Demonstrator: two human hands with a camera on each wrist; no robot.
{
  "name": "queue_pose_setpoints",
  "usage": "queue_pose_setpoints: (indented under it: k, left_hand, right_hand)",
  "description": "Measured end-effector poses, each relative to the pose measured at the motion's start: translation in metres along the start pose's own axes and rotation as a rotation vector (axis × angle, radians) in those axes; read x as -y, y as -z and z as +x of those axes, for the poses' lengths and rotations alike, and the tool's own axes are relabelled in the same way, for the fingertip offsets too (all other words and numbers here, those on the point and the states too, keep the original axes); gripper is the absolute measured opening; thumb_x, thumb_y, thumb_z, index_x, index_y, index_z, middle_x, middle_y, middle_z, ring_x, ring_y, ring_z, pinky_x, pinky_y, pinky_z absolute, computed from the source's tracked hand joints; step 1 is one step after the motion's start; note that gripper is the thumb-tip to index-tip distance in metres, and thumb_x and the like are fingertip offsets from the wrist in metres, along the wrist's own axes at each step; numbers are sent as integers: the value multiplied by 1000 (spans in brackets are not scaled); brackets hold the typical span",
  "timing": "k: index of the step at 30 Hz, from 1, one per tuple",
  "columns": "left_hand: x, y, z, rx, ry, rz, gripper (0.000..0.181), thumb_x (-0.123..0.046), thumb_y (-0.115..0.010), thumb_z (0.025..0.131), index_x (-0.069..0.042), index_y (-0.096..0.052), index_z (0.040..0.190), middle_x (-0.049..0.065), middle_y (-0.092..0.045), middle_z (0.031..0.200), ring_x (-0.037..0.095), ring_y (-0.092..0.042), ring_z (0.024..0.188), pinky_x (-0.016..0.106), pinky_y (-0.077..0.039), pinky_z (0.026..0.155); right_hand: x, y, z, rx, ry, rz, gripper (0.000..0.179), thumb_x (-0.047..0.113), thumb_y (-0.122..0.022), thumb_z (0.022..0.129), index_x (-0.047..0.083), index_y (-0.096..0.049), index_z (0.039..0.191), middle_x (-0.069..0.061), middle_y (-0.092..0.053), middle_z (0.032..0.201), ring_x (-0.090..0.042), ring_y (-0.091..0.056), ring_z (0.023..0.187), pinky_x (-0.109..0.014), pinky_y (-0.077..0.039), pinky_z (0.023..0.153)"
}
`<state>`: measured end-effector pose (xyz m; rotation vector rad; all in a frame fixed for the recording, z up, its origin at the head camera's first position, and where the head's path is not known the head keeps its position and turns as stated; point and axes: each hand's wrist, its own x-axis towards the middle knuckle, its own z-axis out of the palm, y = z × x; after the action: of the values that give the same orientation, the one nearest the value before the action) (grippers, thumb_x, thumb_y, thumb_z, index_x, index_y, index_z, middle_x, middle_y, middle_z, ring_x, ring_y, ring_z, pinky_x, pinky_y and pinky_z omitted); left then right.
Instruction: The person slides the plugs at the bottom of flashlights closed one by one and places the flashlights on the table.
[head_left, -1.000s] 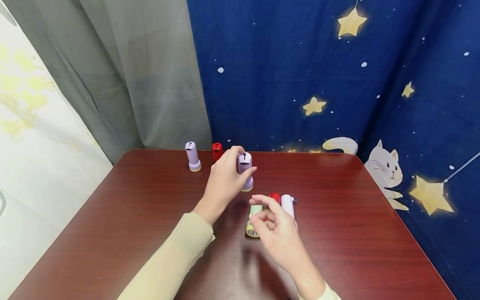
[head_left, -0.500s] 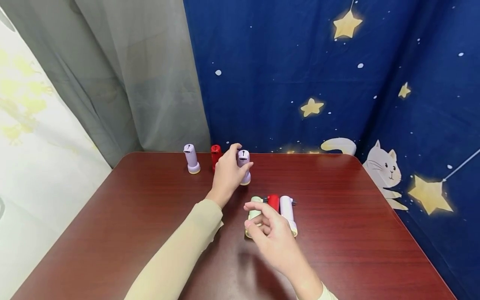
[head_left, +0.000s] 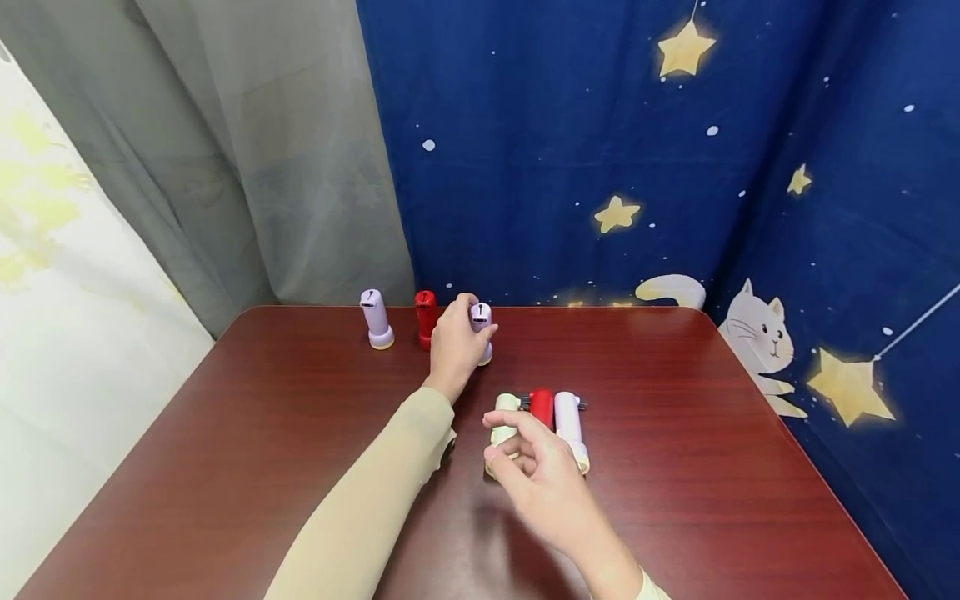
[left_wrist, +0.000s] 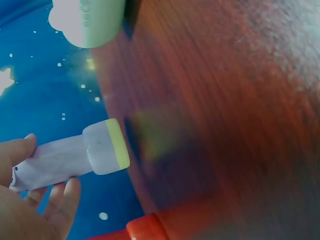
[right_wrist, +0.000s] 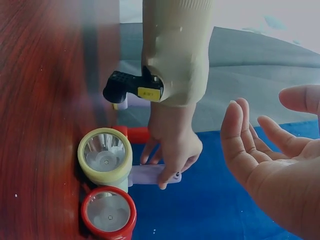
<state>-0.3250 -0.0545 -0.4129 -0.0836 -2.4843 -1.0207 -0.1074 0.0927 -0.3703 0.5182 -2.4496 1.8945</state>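
Note:
A lilac flashlight (head_left: 481, 317) stands lens end down near the table's back edge, and my left hand (head_left: 453, 346) grips its body between thumb and fingers. In the left wrist view this flashlight (left_wrist: 102, 148) shows a yellow rim close to the tabletop; whether it touches, I cannot tell. To its left are an upright red flashlight (head_left: 425, 317) and another upright lilac flashlight (head_left: 377, 320). My right hand (head_left: 543, 471) hovers with loosely bent fingers, holding nothing. It partly covers a pale green flashlight (head_left: 506, 408) and a red flashlight (head_left: 542, 405), lying beside a lilac flashlight (head_left: 568, 417).
The dark red wooden table (head_left: 675, 467) reaches back to a grey curtain (head_left: 315, 167) and a blue star-patterned curtain (head_left: 540, 125). A black device (right_wrist: 132, 87) is strapped at the left cuff. Prongs stick out of the lying flashlights' tail ends.
My left hand has carried the lilac flashlight a little farther back, towards the table's rear edge and the row of upright ones. My right hand has stayed nearly still.

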Motion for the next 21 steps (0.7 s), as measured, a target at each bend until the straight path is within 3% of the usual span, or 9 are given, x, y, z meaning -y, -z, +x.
queue_pose_setpoints:
  k: [7, 12, 16, 21]
  left_hand:
    - [8, -10, 7, -5, 4, 17, 51, -24, -87, 91, -12, -59, 132, 14, -72, 124, 34, -73, 111, 51, -61, 101]
    - [13, -13, 19, 11, 11, 24, 55, -25, -86, 91, -14, -56, 136, 16, -71, 127, 36, -72, 113, 54, -60, 101]
    - [17, -15, 23, 35, 67, 36, 60, -29, -86, 91, -14, -55, 141, 19, -73, 129, 40, -74, 110, 56, -60, 100]
    - [26, -20, 20, 135, 155, 134, 60, -36, -85, 91, -5, -63, 137, 22, -77, 123, 42, -76, 106, 54, -62, 97]
  right_hand:
    - [-1, 2, 1, 6, 13, -19, 33, 11, -68, 101, 14, -66, 133, -16, -75, 94, -5, -69, 70, -22, -56, 67]
    - [-1, 3, 1, 8, -12, -27, 33, 11, -69, 100, 15, -66, 133, -13, -75, 93, -6, -69, 70, -22, -56, 67]
    - [-2, 2, 1, 24, -27, -20, 32, 11, -69, 100, 14, -67, 133, -10, -75, 93, -6, -69, 72, -21, -56, 67]
    - [-1, 3, 2, 38, -39, -3, 31, 11, -69, 100, 15, -67, 132, -8, -74, 91, -6, -69, 71, -21, -55, 67]
